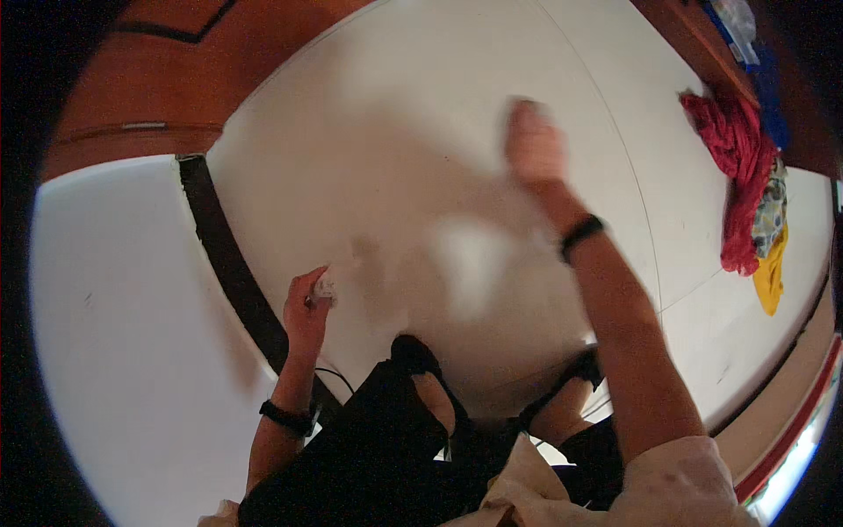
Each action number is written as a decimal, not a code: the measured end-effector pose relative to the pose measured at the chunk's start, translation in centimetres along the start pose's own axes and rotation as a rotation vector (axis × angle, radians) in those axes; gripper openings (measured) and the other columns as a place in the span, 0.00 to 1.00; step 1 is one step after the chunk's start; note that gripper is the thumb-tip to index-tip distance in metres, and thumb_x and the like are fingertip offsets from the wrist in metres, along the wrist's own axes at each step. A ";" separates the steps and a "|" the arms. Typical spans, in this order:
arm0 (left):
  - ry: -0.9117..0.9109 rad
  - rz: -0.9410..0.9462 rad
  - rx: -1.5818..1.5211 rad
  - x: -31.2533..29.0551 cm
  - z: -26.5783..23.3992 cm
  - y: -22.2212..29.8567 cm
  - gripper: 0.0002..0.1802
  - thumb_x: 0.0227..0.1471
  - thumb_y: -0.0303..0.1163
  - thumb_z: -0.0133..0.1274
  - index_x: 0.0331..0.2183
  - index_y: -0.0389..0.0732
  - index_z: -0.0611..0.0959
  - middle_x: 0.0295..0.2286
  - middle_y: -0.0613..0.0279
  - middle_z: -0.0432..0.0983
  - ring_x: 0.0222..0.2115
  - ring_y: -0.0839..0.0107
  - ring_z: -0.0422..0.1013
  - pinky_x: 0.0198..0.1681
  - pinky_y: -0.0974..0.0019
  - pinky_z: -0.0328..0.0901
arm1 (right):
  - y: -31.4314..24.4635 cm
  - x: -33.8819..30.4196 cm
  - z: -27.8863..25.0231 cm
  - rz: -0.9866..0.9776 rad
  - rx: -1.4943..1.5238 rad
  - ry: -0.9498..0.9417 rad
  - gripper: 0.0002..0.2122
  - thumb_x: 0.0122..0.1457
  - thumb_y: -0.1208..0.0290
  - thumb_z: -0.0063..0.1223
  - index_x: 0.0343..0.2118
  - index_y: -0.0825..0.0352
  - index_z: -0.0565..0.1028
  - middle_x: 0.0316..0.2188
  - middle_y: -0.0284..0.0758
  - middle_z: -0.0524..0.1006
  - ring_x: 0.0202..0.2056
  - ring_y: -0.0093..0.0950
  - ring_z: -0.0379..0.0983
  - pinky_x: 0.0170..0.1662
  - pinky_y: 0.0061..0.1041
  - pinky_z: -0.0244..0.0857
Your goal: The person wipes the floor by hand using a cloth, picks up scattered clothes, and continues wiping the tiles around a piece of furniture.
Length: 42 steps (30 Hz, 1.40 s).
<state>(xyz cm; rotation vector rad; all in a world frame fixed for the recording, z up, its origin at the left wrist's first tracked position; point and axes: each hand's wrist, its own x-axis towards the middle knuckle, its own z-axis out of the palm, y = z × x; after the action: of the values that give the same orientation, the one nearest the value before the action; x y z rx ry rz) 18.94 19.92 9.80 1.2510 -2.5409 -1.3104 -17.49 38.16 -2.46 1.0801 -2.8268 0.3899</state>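
Observation:
My left hand [306, 303] is closed round a small whitish, crumpled-looking thing [325, 288], low on the left near the dark strip along the wall. What exactly it is, I cannot make out. Stretched far forward over the pale floor [395, 193] is my right hand [535, 145], smeared by motion. Its fingers cannot be read, and nothing shows clearly in it. Each wrist wears a black band.
Red-brown wooden furniture [176, 79] stands at the far left, above a white wall [132, 290] with a dark skirting strip [233, 263]. On the right hang or lie a red cloth [738, 149], a patterned cloth [771, 211] and a yellow cloth [770, 277]. My legs are below.

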 end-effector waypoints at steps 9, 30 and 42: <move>0.144 0.037 -0.039 0.8 0.8 -5.2 0.24 0.39 0.18 0.50 0.43 0.43 0.75 0.35 0.61 0.68 0.34 0.69 0.66 0.37 0.69 0.62 | 18.5 -11.8 -12.6 0.590 -0.007 0.000 0.17 0.58 0.67 0.37 0.48 0.69 0.65 0.49 0.44 0.65 0.47 0.41 0.65 0.48 0.35 0.61; 0.002 0.048 0.046 1.5 -1.5 -4.9 0.24 0.42 0.20 0.51 0.45 0.43 0.74 0.40 0.58 0.68 0.41 0.65 0.67 0.43 0.65 0.62 | 32.7 -26.2 -18.2 0.278 -0.398 -0.280 0.18 0.55 0.65 0.43 0.47 0.66 0.63 0.46 0.48 0.64 0.45 0.44 0.64 0.45 0.39 0.61; 0.296 0.461 0.458 3.8 -6.4 2.9 0.22 0.42 0.21 0.51 0.44 0.43 0.73 0.42 0.53 0.67 0.45 0.56 0.63 0.47 0.59 0.61 | 22.5 -16.6 -39.8 -0.070 -0.339 -0.248 0.09 0.52 0.68 0.47 0.34 0.65 0.68 0.36 0.44 0.68 0.38 0.44 0.68 0.40 0.40 0.63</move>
<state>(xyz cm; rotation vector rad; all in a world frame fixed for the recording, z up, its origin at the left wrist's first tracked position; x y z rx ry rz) 16.75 14.03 14.73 0.7396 -2.7438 -0.4364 -20.40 75.66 28.38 1.2167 -2.8991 -0.2394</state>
